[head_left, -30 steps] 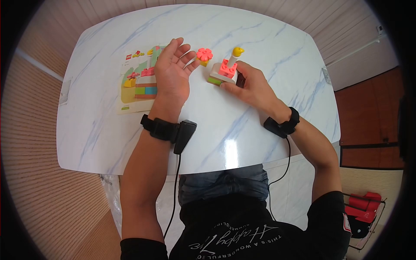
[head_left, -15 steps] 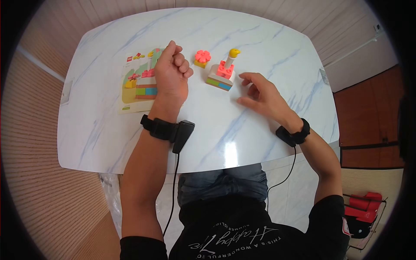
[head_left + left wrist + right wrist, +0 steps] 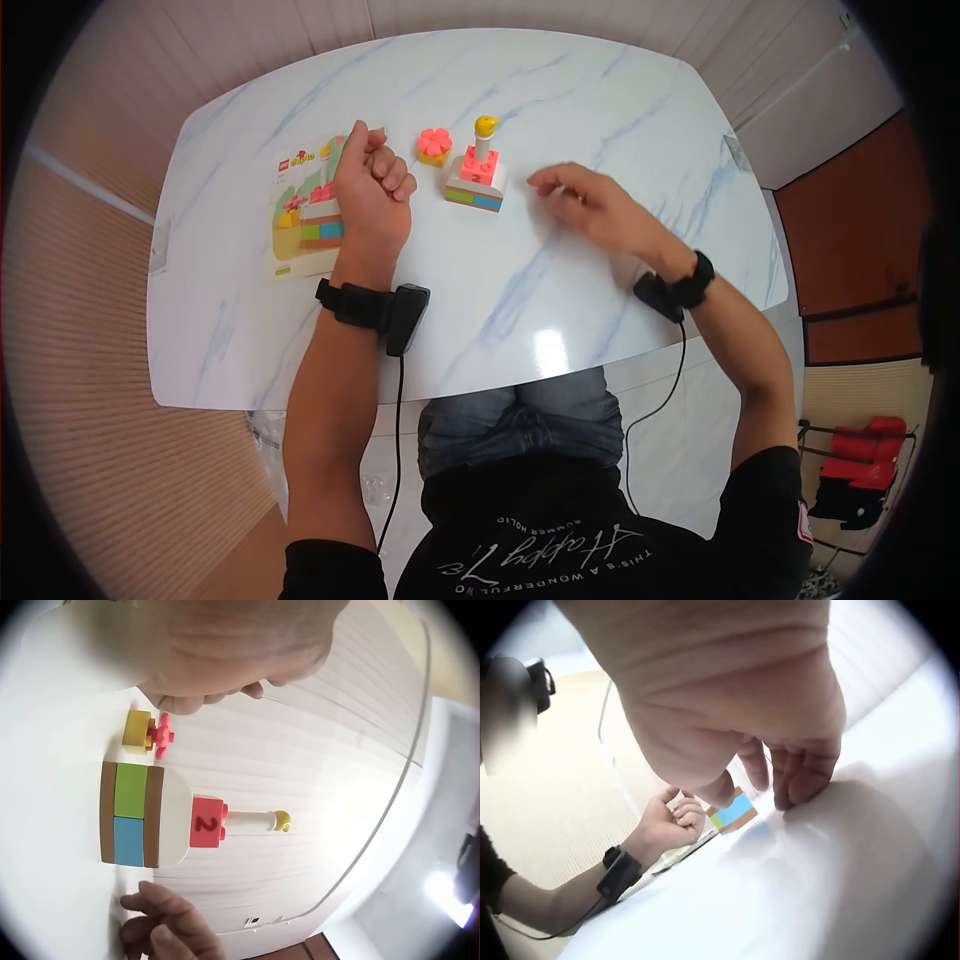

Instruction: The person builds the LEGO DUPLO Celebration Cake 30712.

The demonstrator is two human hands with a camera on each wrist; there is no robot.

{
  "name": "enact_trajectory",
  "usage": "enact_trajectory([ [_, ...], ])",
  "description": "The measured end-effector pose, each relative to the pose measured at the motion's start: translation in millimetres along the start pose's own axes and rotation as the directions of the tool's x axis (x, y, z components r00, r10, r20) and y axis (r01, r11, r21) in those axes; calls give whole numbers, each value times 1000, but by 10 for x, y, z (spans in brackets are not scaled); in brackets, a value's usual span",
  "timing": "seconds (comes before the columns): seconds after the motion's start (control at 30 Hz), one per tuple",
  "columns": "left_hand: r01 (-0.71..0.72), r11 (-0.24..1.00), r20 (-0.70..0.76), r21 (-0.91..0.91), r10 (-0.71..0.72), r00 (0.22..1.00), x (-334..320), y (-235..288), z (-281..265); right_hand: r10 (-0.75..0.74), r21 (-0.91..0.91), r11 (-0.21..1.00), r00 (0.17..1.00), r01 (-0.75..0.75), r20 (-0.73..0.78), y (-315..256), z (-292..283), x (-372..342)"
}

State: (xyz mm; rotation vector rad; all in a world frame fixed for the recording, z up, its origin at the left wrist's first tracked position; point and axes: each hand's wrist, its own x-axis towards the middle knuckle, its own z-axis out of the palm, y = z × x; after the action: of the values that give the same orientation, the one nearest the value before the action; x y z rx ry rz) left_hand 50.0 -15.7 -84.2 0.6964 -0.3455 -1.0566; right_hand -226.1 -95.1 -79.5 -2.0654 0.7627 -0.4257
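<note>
A toy-brick cake [image 3: 475, 190] stands upright on the table between my hands. In the left wrist view its brown, green and blue layers carry a white rounded brick [image 3: 175, 817], a pink brick marked 2 [image 3: 206, 823] and a candle [image 3: 251, 820] with a yellow flame. Just left of it sits a pink flower on a yellow brick [image 3: 434, 147]. My left hand [image 3: 375, 195] lies over the right part of the instruction booklet [image 3: 300, 225], fingers loosely curled, holding nothing. To the right of the cake, my right hand [image 3: 600, 210] is apart from it with relaxed, slightly bent fingers.
All of this is on a white marble-patterned table [image 3: 480, 300] with a curved far edge. Cables run down from the black wrist cameras [image 3: 405, 318] past the near edge. A red and black item [image 3: 860, 470] is off to the right, beyond the table.
My right hand has let go of the cake and drawn back to the right. The left hand's fingers have curled in more. The head view has shifted.
</note>
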Motion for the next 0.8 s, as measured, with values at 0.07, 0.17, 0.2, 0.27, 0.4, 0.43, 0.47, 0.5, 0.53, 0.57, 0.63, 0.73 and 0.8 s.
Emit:
enact_trajectory([
  [0.07,17,1000,-29,-20,-17,999,15,-14,-15,121,122,984,990,-129,70,-133,-93,247],
  [0.17,24,999,-47,-39,-26,999,30,-7,-37,224,278,932,972,-233,66,-101,-189,650],
  [0.2,19,999,-52,-35,-21,998,28,4,-36,233,336,907,967,-253,100,-88,-191,791],
  [0.27,16,999,-58,-51,-19,998,44,30,-74,239,392,877,960,-278,146,-65,-147,1046],
  [0.4,24,996,-101,-83,-32,994,101,66,-169,169,326,912,952,-250,257,-184,-2,1384],
  [0.43,19,998,-115,-66,-26,993,67,69,-88,135,319,919,945,-232,297,-204,-26,1393],
  [0.47,20,998,-125,-58,-27,992,68,76,-87,136,319,918,941,-237,310,-189,9,1428],
  [0.5,17,998,-137,-60,-25,990,72,79,-93,132,307,924,945,-227,300,-172,29,1456],
  [0.53,21,997,-126,-72,-30,992,66,79,-75,125,297,931,949,-213,290,-158,23,1472],
  [0.57,28,996,-113,-85,-37,993,69,80,-79,123,297,930,946,-215,299,-144,30,1486],
  [0.63,28,996,-128,-91,-39,991,65,78,-74,104,392,891,944,-228,313,-148,35,1487],
  [0.73,25,994,-131,-102,-39,991,86,71,-116,84,433,869,934,-240,348,-153,36,1528],
  [0.8,22,994,-128,-108,-36,991,101,62,-134,74,428,874,933,-231,353,-185,41,1533],
])
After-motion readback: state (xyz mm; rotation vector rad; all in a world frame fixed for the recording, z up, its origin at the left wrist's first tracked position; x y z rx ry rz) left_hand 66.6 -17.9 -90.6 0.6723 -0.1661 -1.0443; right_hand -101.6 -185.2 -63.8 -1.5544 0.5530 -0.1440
